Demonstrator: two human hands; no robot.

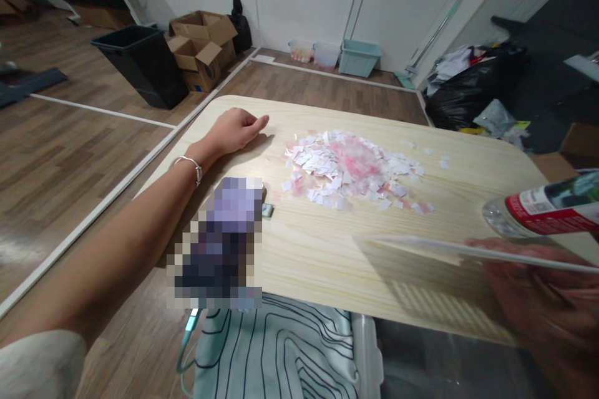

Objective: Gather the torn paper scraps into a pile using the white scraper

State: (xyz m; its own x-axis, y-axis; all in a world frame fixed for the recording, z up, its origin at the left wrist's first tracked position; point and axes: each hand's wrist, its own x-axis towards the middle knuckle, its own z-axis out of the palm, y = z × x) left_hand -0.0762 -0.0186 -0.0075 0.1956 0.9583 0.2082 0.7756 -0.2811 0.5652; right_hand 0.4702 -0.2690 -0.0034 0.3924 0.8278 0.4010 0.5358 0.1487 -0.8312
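Note:
My left hand (235,129) rests on the table at its far left, closed, thumb stretched toward the pile, with nothing seen in it. A bracelet (189,165) is round that wrist. My right hand (543,287), smeared by motion, grips a thin white flat piece (421,242), seen almost edge-on over the tabletop; its kind is unclear. Below it falls a shadow with stripes. Mid-table lies a loose pile of small white and pink paper scraps (322,162). Just beyond my right hand is a clear plastic bottle (543,209) with a red and green label.
A pixelated device (219,237) with a teal cable (187,330) lies at the left of the wooden table (304,255). Striped cloth (276,349) and a plastic bin (367,349) sit below the near edge. Cardboard boxes (201,50) and a black bin (145,68) stand beyond.

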